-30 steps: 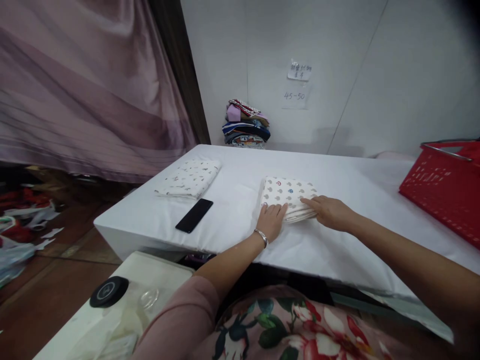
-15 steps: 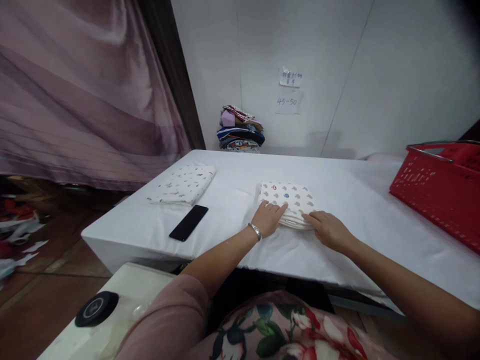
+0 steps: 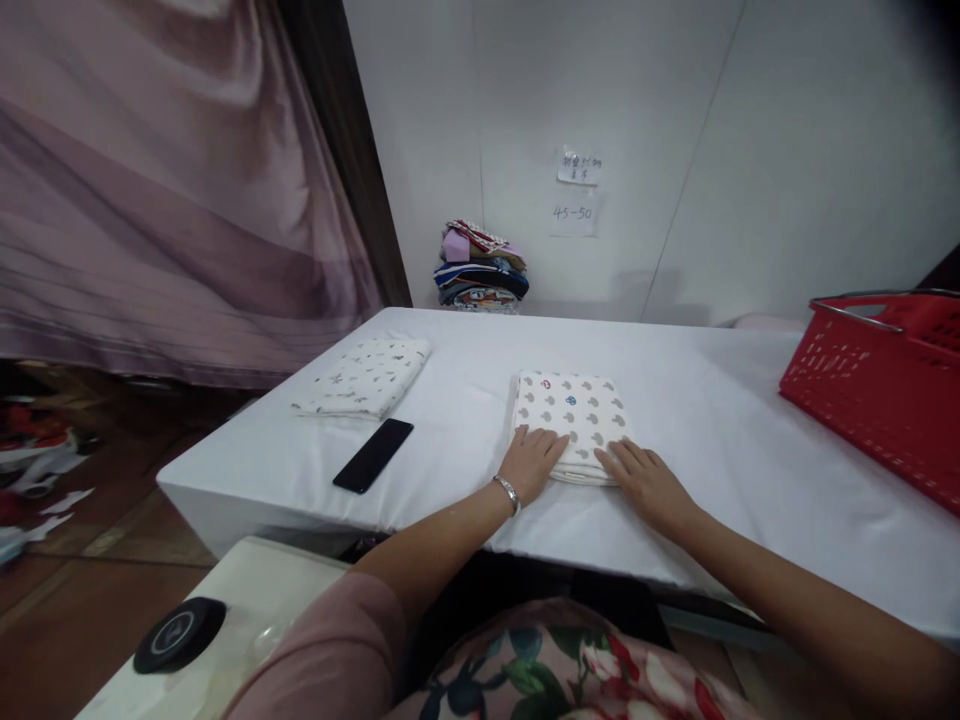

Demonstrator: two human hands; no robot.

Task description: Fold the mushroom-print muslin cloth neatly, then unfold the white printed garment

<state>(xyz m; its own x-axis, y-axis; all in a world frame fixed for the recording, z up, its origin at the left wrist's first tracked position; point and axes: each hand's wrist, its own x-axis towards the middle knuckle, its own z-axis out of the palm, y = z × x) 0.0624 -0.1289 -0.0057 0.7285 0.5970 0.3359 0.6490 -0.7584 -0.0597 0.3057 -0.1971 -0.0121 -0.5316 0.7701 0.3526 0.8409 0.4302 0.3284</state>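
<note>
A folded white cloth with grey, red and blue printed figures lies on the white-covered table in front of me. My left hand rests on its near left corner, fingers stretched out flat. On the near right corner lies my right hand, its fingers extended over the edge of the fabric. Neither hand grips it. The cloth is a neat stack of several layers, visible along its near edge. To the left, a second folded white cloth with small dark prints lies flat.
A black phone lies left of my left arm. At the right edge stands a red plastic basket with a metal handle. A pile of folded fabrics sits behind the table by the wall. A cream surface holds a black round object.
The cloth has moved slightly toward me and its top lies flatter. My fingers have gone from holding its near edge to lying spread on the near corners.
</note>
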